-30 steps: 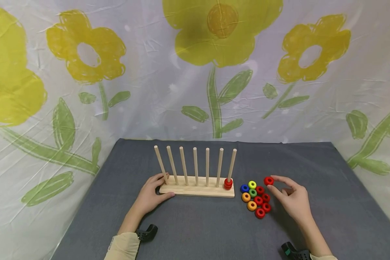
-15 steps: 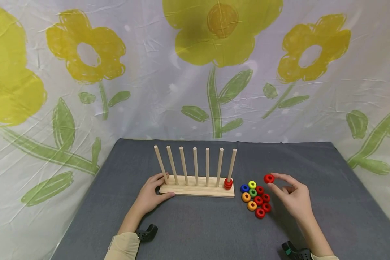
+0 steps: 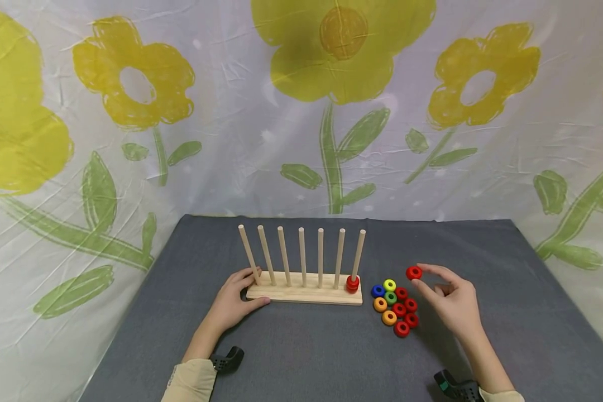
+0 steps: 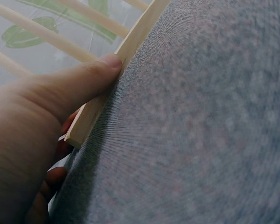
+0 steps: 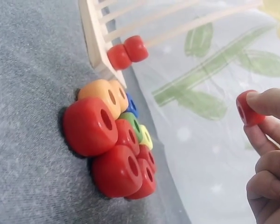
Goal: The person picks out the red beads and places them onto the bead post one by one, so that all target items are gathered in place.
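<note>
A wooden peg rack (image 3: pixel 304 295) with a row of several upright pegs stands mid-table. My left hand (image 3: pixel 235 301) grips its left end, thumb along the front edge; in the left wrist view the thumb (image 4: pixel 84 84) presses on the base (image 4: pixel 130 44). Two red beads (image 3: pixel 352 284) sit stacked on the rightmost peg, and the other pegs carry none. Between thumb and forefinger, my right hand (image 3: pixel 452 301) pinches a red bead (image 3: pixel 414 272), held in the air above the table; its hole shows in the right wrist view, where the bead (image 5: pixel 249 108) is apart from the others.
Right of the rack lies a cluster of loose beads: several red beads (image 3: pixel 402 329), two orange beads (image 3: pixel 389 317), a blue bead (image 3: pixel 378 291), a green bead (image 3: pixel 390 297) and a yellow bead (image 3: pixel 389 285). A dark grey cloth (image 3: pixel 301 357) covers the table; a flowered curtain (image 3: pixel 221 167) hangs behind.
My right hand has lifted the pinched red bead slightly, away from the cluster. The left hand and the rack have stayed put.
</note>
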Motion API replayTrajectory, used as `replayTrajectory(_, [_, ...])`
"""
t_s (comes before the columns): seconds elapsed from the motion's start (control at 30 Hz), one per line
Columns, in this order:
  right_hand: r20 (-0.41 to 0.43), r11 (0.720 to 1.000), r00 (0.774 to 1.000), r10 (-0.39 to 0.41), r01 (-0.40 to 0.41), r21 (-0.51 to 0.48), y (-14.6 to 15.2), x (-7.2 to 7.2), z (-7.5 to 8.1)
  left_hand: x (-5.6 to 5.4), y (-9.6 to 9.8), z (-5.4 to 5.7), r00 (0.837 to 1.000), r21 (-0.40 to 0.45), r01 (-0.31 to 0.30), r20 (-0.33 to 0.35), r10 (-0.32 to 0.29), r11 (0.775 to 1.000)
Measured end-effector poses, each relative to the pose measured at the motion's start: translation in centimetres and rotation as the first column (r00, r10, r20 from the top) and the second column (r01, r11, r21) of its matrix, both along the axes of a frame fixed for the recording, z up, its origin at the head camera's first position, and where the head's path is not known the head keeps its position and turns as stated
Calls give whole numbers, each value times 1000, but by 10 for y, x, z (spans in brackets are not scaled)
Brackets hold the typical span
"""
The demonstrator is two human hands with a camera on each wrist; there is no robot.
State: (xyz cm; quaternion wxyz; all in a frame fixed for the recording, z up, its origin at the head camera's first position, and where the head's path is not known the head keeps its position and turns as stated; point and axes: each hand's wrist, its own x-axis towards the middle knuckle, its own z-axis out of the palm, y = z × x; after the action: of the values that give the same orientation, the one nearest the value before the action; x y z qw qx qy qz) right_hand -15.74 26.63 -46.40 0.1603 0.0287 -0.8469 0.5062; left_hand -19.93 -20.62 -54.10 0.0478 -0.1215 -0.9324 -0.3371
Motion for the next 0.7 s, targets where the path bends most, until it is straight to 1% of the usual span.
replayTrajectory(0.23, [-35, 1000, 999, 12, -12, 7, -5, -2, 4, 0, 0, 1, 1000, 1, -3, 6, 3, 1000])
replayTrajectory(0.53, [-33, 999, 999, 9, -8, 41, -8, -5, 4, 0, 0, 1, 1000, 0, -3, 10, 3, 1000])
replayTrajectory(0.7, [-37, 1000, 999, 14, -13, 26, -8, -6, 5, 0, 0, 1, 1000, 3, 3, 6, -3, 1000])
